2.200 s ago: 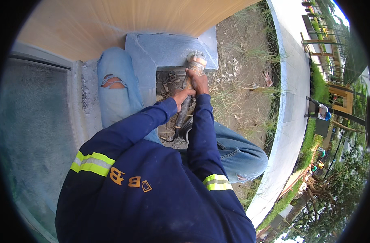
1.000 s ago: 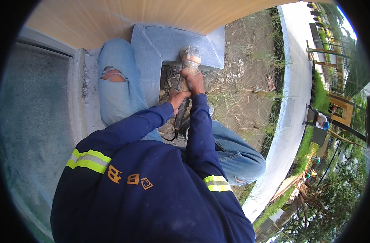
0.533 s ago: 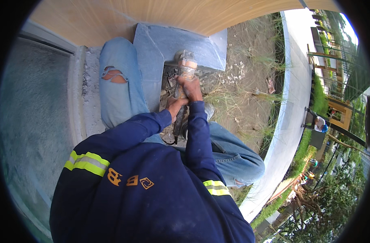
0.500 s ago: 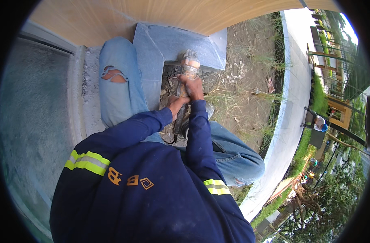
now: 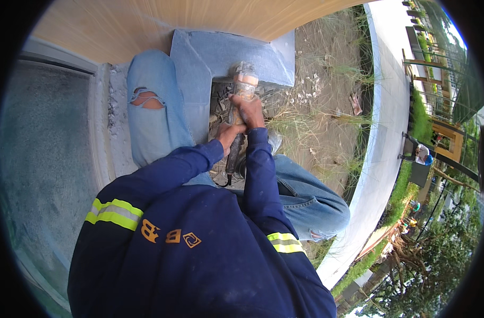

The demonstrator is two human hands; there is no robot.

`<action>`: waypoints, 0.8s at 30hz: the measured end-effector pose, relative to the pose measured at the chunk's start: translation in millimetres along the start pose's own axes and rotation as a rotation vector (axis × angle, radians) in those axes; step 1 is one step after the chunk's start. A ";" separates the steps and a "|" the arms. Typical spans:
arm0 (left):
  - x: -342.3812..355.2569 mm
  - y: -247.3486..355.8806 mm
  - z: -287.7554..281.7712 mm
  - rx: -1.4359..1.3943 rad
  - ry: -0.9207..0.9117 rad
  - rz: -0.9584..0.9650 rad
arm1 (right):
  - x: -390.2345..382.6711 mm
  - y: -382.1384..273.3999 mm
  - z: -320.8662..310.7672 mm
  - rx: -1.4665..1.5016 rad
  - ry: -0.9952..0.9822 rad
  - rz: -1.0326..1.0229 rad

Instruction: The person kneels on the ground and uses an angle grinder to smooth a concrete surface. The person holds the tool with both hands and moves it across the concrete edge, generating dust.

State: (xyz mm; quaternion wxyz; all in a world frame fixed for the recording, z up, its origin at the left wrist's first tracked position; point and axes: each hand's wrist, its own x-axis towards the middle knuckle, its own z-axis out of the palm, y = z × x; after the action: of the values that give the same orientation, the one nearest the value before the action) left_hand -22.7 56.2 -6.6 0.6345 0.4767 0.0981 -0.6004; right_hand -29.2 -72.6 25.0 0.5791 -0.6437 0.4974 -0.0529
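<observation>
Both hands are wrapped round a dusty angle grinder [image 5: 245,79] with an orange band near its head. My right hand [image 5: 251,112] grips the front of its body. Behind it, my left hand [image 5: 230,137] closes on the rear part, the two hands touching. A dark cord trails from the tool's back end toward me. The grinder's head meets the inner edge of a grey concrete ledge [image 5: 195,79], which bends in an L shape; its disc is hidden from view.
A tan wall [image 5: 146,21] rises beyond the ledge. Broken chips and dry grass lie on the soil [image 5: 319,122] to the right, bordered by a pale concrete curb [image 5: 388,106]. My knees flank the tool. Farther right, a person in a blue helmet [image 5: 423,155] stands near greenery.
The view has shifted slightly. Both hands keep their hold on the grinder, its head still at the ledge edge. The distant helmeted person has changed posture.
</observation>
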 end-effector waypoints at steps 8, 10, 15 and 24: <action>21.4 11.4 -13.5 -0.049 -0.002 -0.027 | 16.3 -17.4 16.7 -0.053 0.014 -0.104; 11.0 -2.6 -19.4 -0.120 0.050 0.006 | 6.7 -12.8 22.7 -0.064 -0.044 -0.100; -3.4 -7.0 2.1 0.017 -0.006 -0.050 | -8.0 11.2 -7.4 0.023 0.021 -0.045; 12.8 4.1 -7.0 -0.104 -0.020 -0.043 | 10.7 -6.3 5.0 -0.098 -0.014 -0.094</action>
State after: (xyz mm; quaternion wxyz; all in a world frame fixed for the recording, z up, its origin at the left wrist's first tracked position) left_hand -12.8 52.0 -17.2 0.6462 0.4349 0.1331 -0.6129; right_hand -17.0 -77.7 23.0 0.5473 -0.6945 0.4643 -0.0511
